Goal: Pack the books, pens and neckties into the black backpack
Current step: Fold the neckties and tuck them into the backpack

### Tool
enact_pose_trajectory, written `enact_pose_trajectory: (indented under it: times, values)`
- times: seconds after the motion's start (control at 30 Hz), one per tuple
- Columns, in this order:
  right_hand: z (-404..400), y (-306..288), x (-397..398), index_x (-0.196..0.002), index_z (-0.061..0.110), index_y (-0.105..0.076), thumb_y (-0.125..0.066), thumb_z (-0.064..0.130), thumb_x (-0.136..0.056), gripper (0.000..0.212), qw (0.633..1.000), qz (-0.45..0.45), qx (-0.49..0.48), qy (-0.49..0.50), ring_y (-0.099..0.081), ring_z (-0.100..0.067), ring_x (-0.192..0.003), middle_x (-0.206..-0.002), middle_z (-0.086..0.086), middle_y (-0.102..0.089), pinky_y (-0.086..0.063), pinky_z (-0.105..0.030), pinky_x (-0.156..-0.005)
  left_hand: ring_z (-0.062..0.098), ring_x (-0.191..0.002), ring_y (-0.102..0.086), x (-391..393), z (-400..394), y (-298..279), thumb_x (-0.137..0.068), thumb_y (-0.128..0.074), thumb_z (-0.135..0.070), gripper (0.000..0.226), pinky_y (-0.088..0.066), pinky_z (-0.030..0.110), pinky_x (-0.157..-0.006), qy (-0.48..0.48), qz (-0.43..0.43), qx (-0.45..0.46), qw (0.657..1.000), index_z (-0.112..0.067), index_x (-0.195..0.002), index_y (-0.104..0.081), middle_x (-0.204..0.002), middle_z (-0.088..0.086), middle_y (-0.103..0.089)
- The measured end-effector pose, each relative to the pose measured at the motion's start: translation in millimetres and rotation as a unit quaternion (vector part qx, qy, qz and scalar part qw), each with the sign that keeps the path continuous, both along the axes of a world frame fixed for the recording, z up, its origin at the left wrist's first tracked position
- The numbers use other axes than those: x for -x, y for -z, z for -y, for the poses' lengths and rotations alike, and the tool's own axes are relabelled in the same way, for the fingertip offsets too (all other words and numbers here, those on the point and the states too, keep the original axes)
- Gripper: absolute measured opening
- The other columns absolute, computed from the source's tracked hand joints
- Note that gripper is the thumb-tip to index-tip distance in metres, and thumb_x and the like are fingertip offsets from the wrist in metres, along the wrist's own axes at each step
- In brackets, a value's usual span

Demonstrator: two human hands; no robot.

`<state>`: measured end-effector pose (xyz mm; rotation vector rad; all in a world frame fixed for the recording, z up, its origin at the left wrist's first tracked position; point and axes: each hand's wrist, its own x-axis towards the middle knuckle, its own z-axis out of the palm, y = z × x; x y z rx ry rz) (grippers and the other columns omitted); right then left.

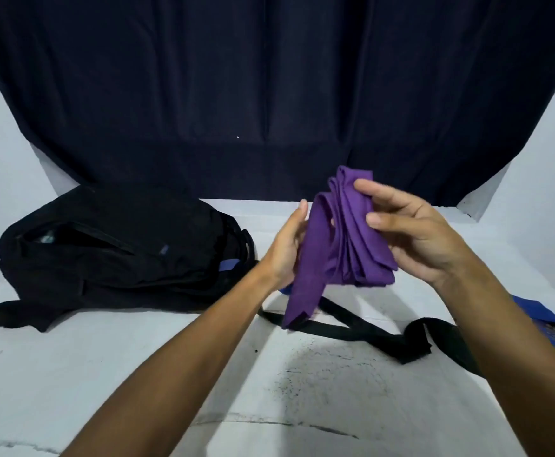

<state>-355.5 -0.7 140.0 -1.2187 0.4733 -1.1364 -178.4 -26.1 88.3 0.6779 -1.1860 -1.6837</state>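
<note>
purple necktie [342,245] — between both hands [414,232]

Purple necktie [342,245]: folded in loops, held above the table. Black necktie [361,334]: lying loose on the table. Black backpack [114,252]: lying flat at left, zip open.

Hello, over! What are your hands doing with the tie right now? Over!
Both hands, left and right, hold the folded purple tie above the table. Backpack lies left, unzipped. Black tie on the table below. Nothing blocking.
</note>
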Motion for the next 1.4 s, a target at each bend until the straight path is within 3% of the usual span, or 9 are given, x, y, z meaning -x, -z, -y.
enact_pose_trajectory:
  times: [0.17,0.33,0.5,0.6,0.7,0.87,1.03,1.2,1.4]
  values:
    - [12,-13,11,-0.100,0.018,-0.076,-0.075,0.010,-0.051,0.049,0.996,-0.005,-0.013,0.087,-0.068,-0.013,-0.082,-0.100,-0.001,-0.072,-0.057,-0.027,-0.071,0.036,-0.078,-0.067,11,-1,18,-0.090,-0.032,-0.066,0.075,-0.055,0.047,-0.076,0.086,-0.055,-0.058,0.993,-0.005,-0.126,-0.055,-0.103,0.022,-0.067]
    - [3,6,4,-0.110,0.013,-0.067,-0.064,-0.005,-0.069,0.045,0.993,-0.036,-0.052,0.102,-0.068,-0.013,-0.075,-0.095,-0.002,-0.073,-0.056,-0.025,-0.062,0.035,-0.100,-0.063,21,1,18,-0.095,-0.028,-0.064,0.073,-0.050,0.049,-0.091,0.047,-0.105,-0.112,0.987,-0.006,-0.128,-0.057,-0.117,0.017,-0.066]
    - [-3,14,-8,-0.113,0.011,-0.067,-0.057,-0.013,-0.084,0.039,0.986,-0.053,-0.055,0.147,-0.064,-0.013,-0.060,-0.084,-0.003,-0.070,-0.048,-0.020,-0.047,0.048,-0.115,-0.055,26,-5,21,-0.077,-0.054,-0.070,0.087,-0.043,0.061,-0.098,0.097,-0.097,-0.086,0.987,-0.009,-0.138,-0.051,-0.132,0.022,-0.057]
    - [0,19,-10,-0.107,0.022,-0.071,-0.063,-0.009,-0.082,0.040,0.975,-0.115,-0.017,0.187,-0.068,-0.020,-0.078,-0.094,-0.004,-0.073,-0.057,-0.035,-0.065,0.047,-0.107,-0.061,27,-10,22,-0.066,-0.086,-0.035,0.082,-0.048,0.058,-0.094,0.109,-0.091,-0.041,0.989,-0.006,-0.134,-0.050,-0.125,0.020,-0.062]
    - [-2,20,-12,-0.106,0.025,-0.072,-0.066,-0.007,-0.082,0.041,0.950,-0.211,0.044,0.225,-0.069,-0.015,-0.080,-0.097,-0.001,-0.073,-0.058,-0.033,-0.066,0.040,-0.090,-0.070,30,-20,19,-0.071,-0.065,0.010,0.051,-0.054,0.054,-0.087,0.069,-0.082,-0.037,0.994,-0.001,-0.120,-0.054,-0.102,0.016,-0.071]
    - [-7,20,-13,-0.109,0.018,-0.073,-0.066,-0.007,-0.082,0.038,0.950,-0.210,0.021,0.232,-0.064,-0.005,-0.061,-0.081,0.004,-0.068,-0.048,-0.018,-0.050,0.041,-0.087,-0.070,27,-20,20,-0.077,-0.049,0.023,0.052,-0.057,0.052,-0.083,0.057,-0.077,-0.033,0.995,0.000,-0.123,-0.052,-0.101,0.019,-0.070]
    - [-2,23,-6,-0.102,0.020,-0.074,-0.065,-0.005,-0.081,0.034,0.963,-0.184,-0.060,0.185,-0.063,-0.002,-0.074,-0.076,0.012,-0.070,-0.047,-0.011,-0.063,0.044,-0.092,-0.068,29,-25,20,-0.079,-0.046,0.022,0.055,-0.057,0.050,-0.084,0.056,-0.007,-0.027,0.998,-0.006,-0.126,-0.053,-0.117,0.021,-0.062]
    - [1,30,-7,-0.095,0.022,-0.076,-0.070,0.001,-0.078,0.028,0.962,-0.163,-0.113,0.188,-0.062,-0.014,-0.082,-0.088,0.003,-0.073,-0.038,-0.036,-0.089,0.038,-0.093,-0.069,30,-25,21,-0.084,-0.044,0.025,0.050,-0.057,0.050,-0.083,0.039,0.004,-0.048,0.998,-0.007,-0.121,-0.056,-0.112,0.021,-0.062]
    - [8,35,-11,-0.100,0.008,-0.073,-0.066,-0.013,-0.077,0.032,0.953,-0.098,-0.083,0.275,-0.066,-0.013,-0.074,-0.088,-0.004,-0.072,-0.056,-0.022,-0.065,0.020,-0.086,-0.067,32,-23,24,-0.078,-0.077,-0.020,0.037,-0.055,0.033,-0.077,-0.055,0.129,-0.061,0.988,-0.008,-0.109,-0.059,-0.098,0.010,-0.067]
